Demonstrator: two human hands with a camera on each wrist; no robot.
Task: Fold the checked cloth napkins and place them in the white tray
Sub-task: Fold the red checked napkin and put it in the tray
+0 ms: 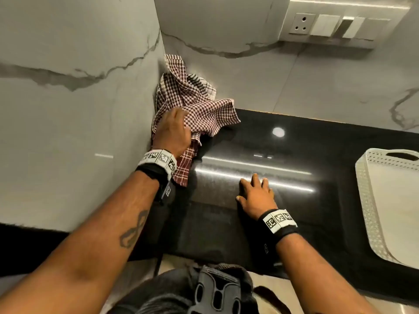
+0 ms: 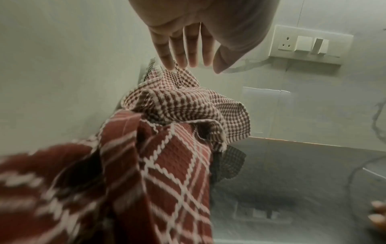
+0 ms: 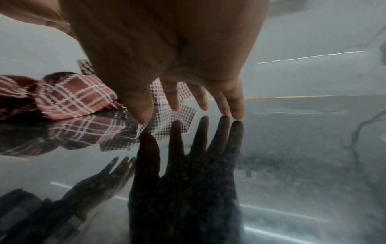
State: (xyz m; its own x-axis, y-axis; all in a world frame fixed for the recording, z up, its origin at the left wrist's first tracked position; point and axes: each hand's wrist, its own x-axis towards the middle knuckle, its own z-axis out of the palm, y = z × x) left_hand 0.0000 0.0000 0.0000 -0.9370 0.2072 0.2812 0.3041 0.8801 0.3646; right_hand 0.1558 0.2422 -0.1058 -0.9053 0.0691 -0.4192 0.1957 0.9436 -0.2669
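Several crumpled checked napkins are heaped in the corner where two marble walls meet. A fine brown-checked napkin (image 1: 204, 109) (image 2: 183, 105) lies on top. A red plaid napkin (image 1: 184, 168) (image 2: 163, 165) (image 3: 75, 97) trails from under it toward the front. My left hand (image 1: 181, 116) (image 2: 188, 56) reaches over the heap with straight fingers, its fingertips touching the brown-checked cloth. Flat on the bare black counter (image 1: 294, 211) lies my right hand (image 1: 254, 184) (image 3: 198, 105), fingers spread and holding nothing. The white tray (image 1: 365, 196) stands at the far right, partly cut off by the frame.
A dark-checked cloth (image 1: 201, 83) shows at the back of the heap. A socket and switch panel (image 1: 335, 26) (image 2: 309, 44) is on the back wall. The left wall hems in the heap, and the counter's front edge is near my body.
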